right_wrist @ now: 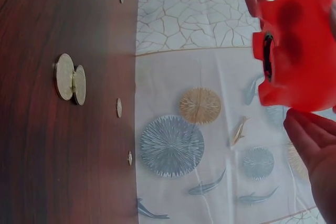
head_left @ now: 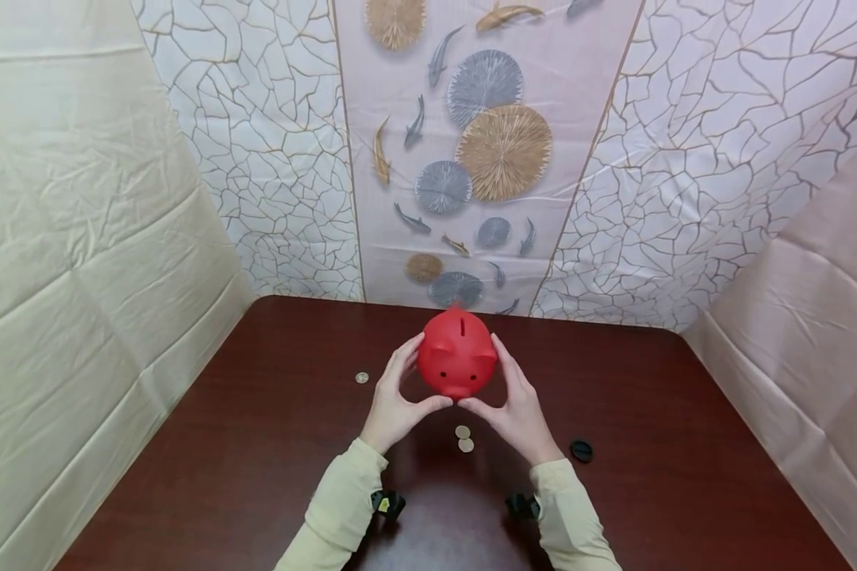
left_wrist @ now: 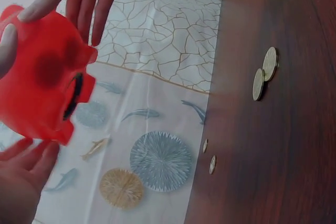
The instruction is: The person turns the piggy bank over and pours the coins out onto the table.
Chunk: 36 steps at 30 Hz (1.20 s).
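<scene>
A red piggy bank (head_left: 459,353) is held up off the table, its coin slot and face showing in the head view. My left hand (head_left: 393,407) grips one side of it, fingers along the side and thumb by the snout. On the other side my right hand (head_left: 516,408) grips it the same way. Both wrist views show its underside with a dark-rimmed round opening (right_wrist: 268,56). Below it, two gold-coloured coins (head_left: 463,432) lie together on the table. Another coin (head_left: 362,378) lies to the left of my left hand.
A round black cap (head_left: 582,451) lies on the dark wooden table (head_left: 657,412) right of my right wrist. More small coins (left_wrist: 212,164) lie farther back on the table. Patterned cloth (head_left: 457,238) hangs behind the table's far edge, and pale cloth (head_left: 78,238) flanks the sides.
</scene>
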Tool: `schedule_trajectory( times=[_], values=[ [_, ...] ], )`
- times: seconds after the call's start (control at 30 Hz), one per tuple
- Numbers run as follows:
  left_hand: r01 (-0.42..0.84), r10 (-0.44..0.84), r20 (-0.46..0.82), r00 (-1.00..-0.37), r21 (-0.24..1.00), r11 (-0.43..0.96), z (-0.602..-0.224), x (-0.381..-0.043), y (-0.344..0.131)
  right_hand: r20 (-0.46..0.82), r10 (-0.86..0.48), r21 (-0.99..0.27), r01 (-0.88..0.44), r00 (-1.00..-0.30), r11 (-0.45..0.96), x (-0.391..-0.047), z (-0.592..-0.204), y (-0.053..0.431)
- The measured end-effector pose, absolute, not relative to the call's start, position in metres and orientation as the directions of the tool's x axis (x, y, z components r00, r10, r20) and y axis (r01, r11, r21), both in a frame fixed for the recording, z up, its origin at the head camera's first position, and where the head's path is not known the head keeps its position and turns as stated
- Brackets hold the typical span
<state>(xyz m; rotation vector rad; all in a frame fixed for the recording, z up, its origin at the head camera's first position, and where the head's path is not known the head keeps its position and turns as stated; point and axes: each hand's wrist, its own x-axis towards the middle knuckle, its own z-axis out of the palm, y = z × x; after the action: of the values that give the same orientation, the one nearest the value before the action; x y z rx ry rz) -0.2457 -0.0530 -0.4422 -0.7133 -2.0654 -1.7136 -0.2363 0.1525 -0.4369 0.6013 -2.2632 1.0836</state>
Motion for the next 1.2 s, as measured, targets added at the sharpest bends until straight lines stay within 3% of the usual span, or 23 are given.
schedule_trajectory(
  times=[0.13,0.4,0.7,0.97,1.2],
  values=[
    [0.502,0.103,0.491,-0.865,0.851,0.154,-0.443,-0.243,-0.051,0.608,-0.105,-0.599,-0.541,-0.787,0.59,-0.235,-0.439,0.151],
    [0.406,0.036,0.41,-0.911,0.883,0.234,-0.441,-0.244,-0.048,0.474,-0.031,-0.634,-0.365,-0.88,0.682,-0.234,-0.44,0.149],
    [0.299,-0.019,0.316,-0.949,0.914,0.273,-0.439,-0.246,-0.045,0.511,-0.013,-0.489,-0.303,-0.859,0.818,-0.234,-0.43,0.143],
    [0.191,0.008,0.201,-0.98,0.916,0.353,-0.437,-0.243,-0.044,0.523,0.037,-0.371,-0.188,-0.851,0.91,-0.227,-0.418,0.137],
    [0.134,0.037,0.13,-0.991,0.901,0.414,-0.434,-0.242,-0.042,0.428,0.033,-0.363,-0.139,-0.903,0.922,-0.222,-0.408,0.139]
  ],
)
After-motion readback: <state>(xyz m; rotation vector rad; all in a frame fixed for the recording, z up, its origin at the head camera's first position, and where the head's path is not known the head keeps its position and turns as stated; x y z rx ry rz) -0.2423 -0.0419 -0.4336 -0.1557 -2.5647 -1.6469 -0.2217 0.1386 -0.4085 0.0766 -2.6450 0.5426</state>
